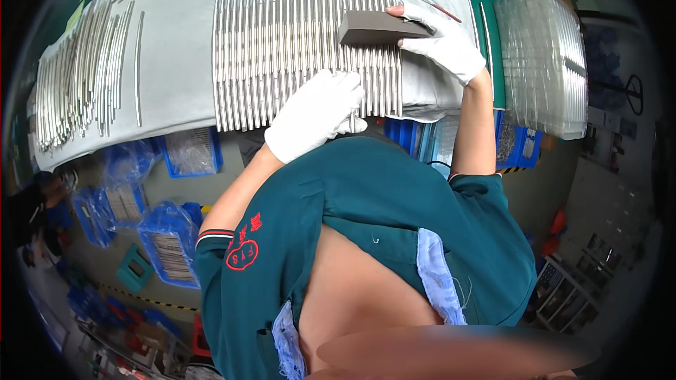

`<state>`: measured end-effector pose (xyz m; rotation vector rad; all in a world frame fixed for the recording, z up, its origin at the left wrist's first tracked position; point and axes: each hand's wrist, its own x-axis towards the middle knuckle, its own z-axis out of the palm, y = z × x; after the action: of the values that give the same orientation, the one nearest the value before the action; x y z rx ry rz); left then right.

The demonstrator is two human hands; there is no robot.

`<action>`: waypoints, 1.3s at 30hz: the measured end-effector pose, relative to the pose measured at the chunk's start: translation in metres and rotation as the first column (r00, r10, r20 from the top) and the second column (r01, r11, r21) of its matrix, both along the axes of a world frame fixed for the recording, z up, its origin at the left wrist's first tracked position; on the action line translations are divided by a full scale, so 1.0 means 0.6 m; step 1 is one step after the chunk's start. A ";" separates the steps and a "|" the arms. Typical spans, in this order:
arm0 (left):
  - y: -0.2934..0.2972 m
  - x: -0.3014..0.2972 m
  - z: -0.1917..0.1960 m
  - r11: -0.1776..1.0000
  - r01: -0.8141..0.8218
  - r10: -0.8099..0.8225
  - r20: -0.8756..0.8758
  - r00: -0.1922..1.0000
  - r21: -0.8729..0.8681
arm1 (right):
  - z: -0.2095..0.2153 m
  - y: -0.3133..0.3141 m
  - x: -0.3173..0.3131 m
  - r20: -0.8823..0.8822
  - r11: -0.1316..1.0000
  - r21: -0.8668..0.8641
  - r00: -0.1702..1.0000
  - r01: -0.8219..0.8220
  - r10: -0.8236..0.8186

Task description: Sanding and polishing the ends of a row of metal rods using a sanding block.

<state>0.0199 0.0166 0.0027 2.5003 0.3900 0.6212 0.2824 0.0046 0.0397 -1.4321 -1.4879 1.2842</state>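
Observation:
Many slim metal rods point(253, 49) lie side by side in a wide row on the table. My right hand point(447, 46), in a white glove with bare fingertips showing, grips the end of a dark grey rectangular block point(370, 28). The block rests across the upper right part of the row. My left hand point(317, 109), also gloved in white, is at the row's near edge. Its fingers are curled round the near end of a metal rod, which partly shows between them. The glove hides several rod ends beneath it.
A pale cloth point(176, 42) covers the table. More loose rods point(81, 77) are heaped at the left, with a single rod point(139, 67) apart. Small tools point(435, 7) lie at the far right, near stacked clear plastic trays point(542, 63). Blue bins point(169, 243) stand below.

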 end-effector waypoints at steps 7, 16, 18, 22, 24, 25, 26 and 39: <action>-0.009 -0.015 -0.030 1.000 -0.006 0.006 -0.019 1.000 0.011 | -0.003 0.009 -0.052 0.329 0.977 0.191 0.944 -0.094 0.026; -0.008 -0.013 -0.036 1.000 -0.010 0.011 0.078 0.997 -0.020 | -0.001 -0.001 -0.056 0.396 0.955 0.273 0.918 -0.112 -0.006; -0.008 -0.013 -0.029 1.000 -0.015 0.016 0.088 0.996 -0.009 | -0.008 -0.014 -0.017 0.255 0.983 0.180 0.967 -0.022 -0.026; -0.005 -0.007 -0.018 0.999 -0.019 0.022 0.090 0.996 -0.041 | -0.012 -0.043 0.029 0.209 0.935 0.218 0.922 0.280 -0.325; -0.006 -0.004 -0.016 0.999 -0.006 0.009 0.078 0.997 -0.043 | -0.031 -0.047 0.014 -0.128 0.743 0.370 0.823 0.557 -0.554; -0.005 -0.005 -0.015 0.999 -0.015 0.017 0.060 0.998 -0.028 | -0.030 -0.040 0.011 -0.153 0.674 0.363 0.755 0.643 -0.638; -0.005 -0.006 -0.014 1.000 -0.025 0.026 0.041 0.999 -0.014 | -0.037 -0.035 0.007 -0.246 0.643 0.332 0.722 0.690 -0.647; -0.011 -0.011 -0.012 0.993 -0.055 0.065 -0.102 0.993 0.101 | -0.084 0.034 0.002 -0.776 0.756 -0.083 0.434 0.649 -0.458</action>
<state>0.0131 0.0100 -0.0043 2.6311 0.4859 0.5456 0.2838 0.0251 -0.0105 -0.8851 -0.4597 1.0150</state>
